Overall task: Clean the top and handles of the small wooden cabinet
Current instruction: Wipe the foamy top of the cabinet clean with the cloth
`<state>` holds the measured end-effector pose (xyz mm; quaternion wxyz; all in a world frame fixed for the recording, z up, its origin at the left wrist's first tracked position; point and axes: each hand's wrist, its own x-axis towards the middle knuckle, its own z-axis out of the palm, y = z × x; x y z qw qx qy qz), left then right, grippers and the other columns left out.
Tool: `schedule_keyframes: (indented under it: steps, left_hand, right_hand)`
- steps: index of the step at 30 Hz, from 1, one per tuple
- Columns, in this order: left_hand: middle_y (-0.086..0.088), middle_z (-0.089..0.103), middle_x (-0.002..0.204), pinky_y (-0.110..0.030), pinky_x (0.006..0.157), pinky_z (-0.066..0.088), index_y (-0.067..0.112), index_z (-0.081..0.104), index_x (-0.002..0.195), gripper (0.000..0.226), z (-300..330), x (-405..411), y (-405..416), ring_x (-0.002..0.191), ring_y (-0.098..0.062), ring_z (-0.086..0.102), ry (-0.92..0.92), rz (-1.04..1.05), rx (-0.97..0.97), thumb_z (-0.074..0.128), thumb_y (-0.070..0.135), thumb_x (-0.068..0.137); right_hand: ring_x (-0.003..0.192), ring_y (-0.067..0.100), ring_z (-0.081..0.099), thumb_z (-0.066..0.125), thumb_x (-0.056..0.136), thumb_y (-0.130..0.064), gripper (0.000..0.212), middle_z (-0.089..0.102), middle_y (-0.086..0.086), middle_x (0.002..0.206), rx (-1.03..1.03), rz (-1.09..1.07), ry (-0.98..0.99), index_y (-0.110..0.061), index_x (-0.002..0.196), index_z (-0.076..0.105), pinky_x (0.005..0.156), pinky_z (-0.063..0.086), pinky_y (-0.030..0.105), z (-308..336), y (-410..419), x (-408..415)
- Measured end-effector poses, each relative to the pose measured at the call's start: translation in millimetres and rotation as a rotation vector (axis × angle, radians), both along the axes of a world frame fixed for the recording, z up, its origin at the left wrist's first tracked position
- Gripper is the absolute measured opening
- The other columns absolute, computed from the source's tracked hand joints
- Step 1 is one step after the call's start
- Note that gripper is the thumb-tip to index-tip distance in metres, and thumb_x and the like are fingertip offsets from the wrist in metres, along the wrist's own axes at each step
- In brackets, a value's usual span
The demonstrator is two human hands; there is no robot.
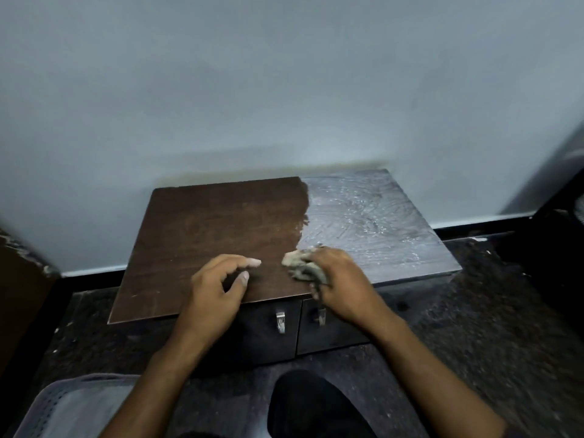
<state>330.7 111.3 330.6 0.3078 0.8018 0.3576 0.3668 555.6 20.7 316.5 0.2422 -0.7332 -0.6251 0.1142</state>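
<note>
The cabinet (221,222) stands against the pale wall (284,74), low on the dark floor (489,311), and its top serves as the landmark here. Judging by the look of that top, the job is roughly half done: the left part is a clean, matt brown, while the right part (373,216) carries a grey, streaky film with swirled wipe marks and pale flecks, so it seems either soapy or not yet wiped off. The border between the two runs from the back edge of the top down toward its front edge, just right of centre. The two doors below the front edge look dark and dull, and I judge the handles untouched so far. The left hand (218,289) rests on the clean part near the front edge, fingers loosely bent, thumb apart, holding nothing. The right hand (338,279) lies just beside it on the front edge, at the foot of the border, its grip closed round a crumpled grey cloth (300,263) that bulges out toward the left hand. The left handle (280,320) is a small metal pull hanging under the front edge; the right handle (320,316) sits beside it, partly hidden by the right hand. Left to do, as I judge it: the filmy right part, then both handles.
</note>
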Motion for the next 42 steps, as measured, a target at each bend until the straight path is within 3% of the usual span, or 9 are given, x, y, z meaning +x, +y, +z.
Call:
schedule_keyframes:
  steps: [8,15,18,21,25,28,32,36,42]
  left_hand:
    - [0.019,0.07,0.101,-0.015,0.091,0.047,0.023,0.075,0.1,0.032,-4,28,-14,0.1,0.003,0.063,0.073,-0.054,0.023,0.061,-0.003,0.087]
    - [0.016,0.068,0.105,-0.011,0.094,0.042,0.021,0.073,0.106,0.029,-5,36,-18,0.103,0.003,0.06,0.163,-0.072,0.018,0.06,0.001,0.089]
    - [0.011,0.067,0.105,-0.022,0.094,0.046,0.019,0.071,0.109,0.027,-7,44,-12,0.102,-0.005,0.06,0.203,-0.04,0.011,0.058,0.004,0.09]
    - [0.008,0.067,0.108,-0.027,0.095,0.047,0.018,0.069,0.113,0.028,-9,53,-5,0.104,-0.01,0.059,0.237,0.004,0.032,0.058,0.006,0.09]
    - [0.013,0.063,0.108,-0.024,0.094,0.046,0.022,0.065,0.119,0.031,-9,60,5,0.104,-0.005,0.055,0.275,0.022,0.058,0.056,0.013,0.091]
    - [0.011,0.063,0.11,-0.026,0.096,0.046,0.022,0.064,0.121,0.035,-6,68,10,0.106,-0.006,0.055,0.312,0.019,0.065,0.057,0.012,0.089]
    - [0.005,0.063,0.116,-0.034,0.099,0.047,0.018,0.062,0.124,0.036,-6,78,25,0.109,-0.013,0.054,0.321,0.059,0.093,0.058,0.014,0.089]
    - [0.001,0.062,0.119,-0.037,0.102,0.044,0.015,0.061,0.125,0.035,-6,87,37,0.112,-0.017,0.053,0.351,0.064,0.086,0.056,0.016,0.09]
    - [0.003,0.061,0.122,-0.032,0.103,0.044,0.016,0.059,0.129,0.038,-5,79,38,0.115,-0.013,0.053,0.361,0.054,0.117,0.055,0.016,0.092]
  right_hand:
    - [0.128,0.014,0.045,0.06,0.086,-0.014,0.045,0.059,-0.005,0.132,0.083,0.088,-0.025,-0.025,0.13,0.058,0.115,0.027,0.022,-19,-27,-19]
    - [0.118,0.024,0.051,0.065,0.086,-0.012,0.038,0.061,0.007,0.124,0.026,-0.24,-0.053,-0.014,0.123,0.063,0.105,0.041,0.032,1,10,45]
    - [0.1,0.011,0.05,0.059,0.092,-0.023,0.019,0.06,0.0,0.112,0.086,-0.106,-0.003,-0.023,0.109,0.067,0.1,0.049,0.031,-1,7,4]
    - [0.117,0.017,0.049,0.06,0.083,-0.018,0.038,0.065,0.003,0.12,0.102,0.138,-0.051,-0.015,0.12,0.065,0.114,0.029,0.02,-9,1,-17]
    - [0.107,0.017,0.054,0.067,0.085,-0.017,0.024,0.062,0.002,0.112,0.031,0.024,-0.016,-0.019,0.109,0.065,0.096,0.047,0.028,1,41,28]
    - [0.099,0.028,0.056,0.063,0.085,-0.009,0.013,0.064,0.014,0.103,0.023,-0.092,-0.06,-0.009,0.098,0.065,0.082,0.042,0.028,18,80,60]
    - [0.095,0.02,0.056,0.065,0.085,-0.014,0.014,0.063,0.004,0.101,0.052,-0.059,-0.023,-0.019,0.098,0.067,0.087,0.052,0.033,9,79,48]
    - [0.105,0.009,0.054,0.063,0.089,-0.021,0.023,0.064,-0.003,0.112,0.065,0.14,-0.052,-0.024,0.112,0.064,0.092,0.044,0.018,-4,56,40]
    - [0.101,0.029,0.059,0.064,0.086,-0.014,0.02,0.066,0.012,0.107,0.045,-0.085,-0.099,-0.012,0.105,0.069,0.09,0.045,0.031,11,115,72]
